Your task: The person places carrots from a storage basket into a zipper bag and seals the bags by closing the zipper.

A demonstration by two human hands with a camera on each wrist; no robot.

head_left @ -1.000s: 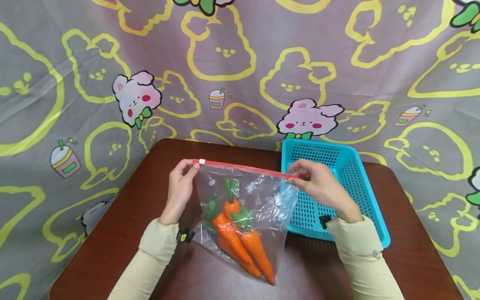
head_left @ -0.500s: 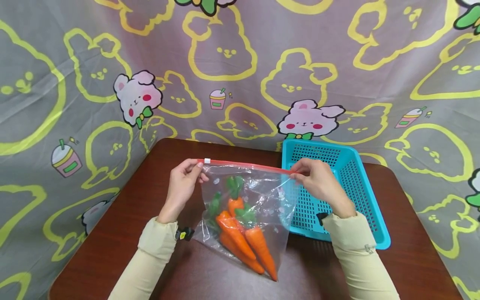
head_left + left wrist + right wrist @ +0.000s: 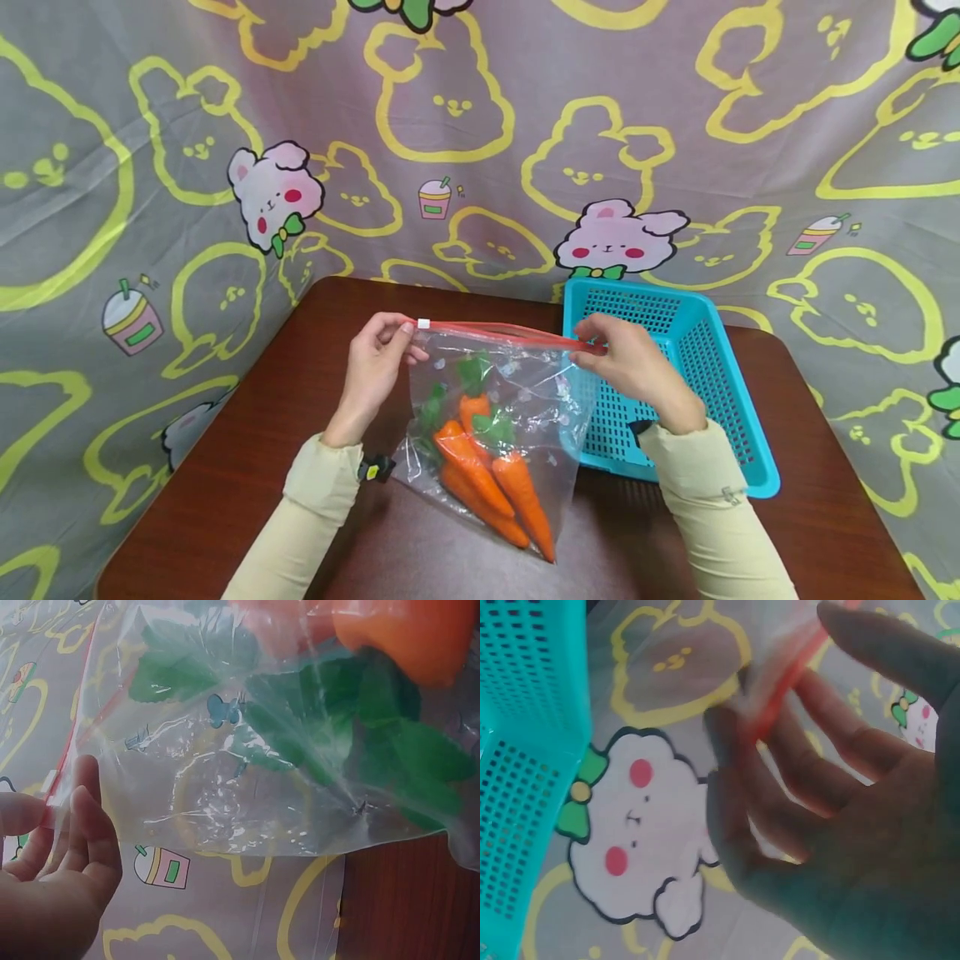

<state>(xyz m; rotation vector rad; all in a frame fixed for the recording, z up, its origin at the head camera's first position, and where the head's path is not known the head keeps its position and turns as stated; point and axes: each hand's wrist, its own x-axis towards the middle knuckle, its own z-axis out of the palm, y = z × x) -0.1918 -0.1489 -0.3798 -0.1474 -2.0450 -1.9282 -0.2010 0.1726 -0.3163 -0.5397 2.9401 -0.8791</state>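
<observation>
A clear zip bag (image 3: 551, 387) hangs upright by its red zip strip (image 3: 517, 337). Inside lie several orange carrots (image 3: 525, 500) with green tops, points downward. My left hand (image 3: 375, 358) pinches the strip's left end, right beside the white slider (image 3: 423, 324). At the other end, my right hand (image 3: 637, 358) pinches the strip between thumb and fingers. Between the hands the red edges stand slightly apart. The left wrist view shows green carrot leaves (image 3: 330, 712) behind the film and the slider (image 3: 51, 784) at my fingers. In the right wrist view the red strip (image 3: 791, 671) is blurred.
A turquoise perforated basket (image 3: 720, 367) stands on the right of the dark wooden table (image 3: 262, 433), partly behind the bag and right arm. A patterned curtain (image 3: 480, 83) rises along the table's back and sides.
My left hand and the slider have moved a little to the right. The bag's carrots have shifted slightly right. The red edges, together before, now part in the middle.
</observation>
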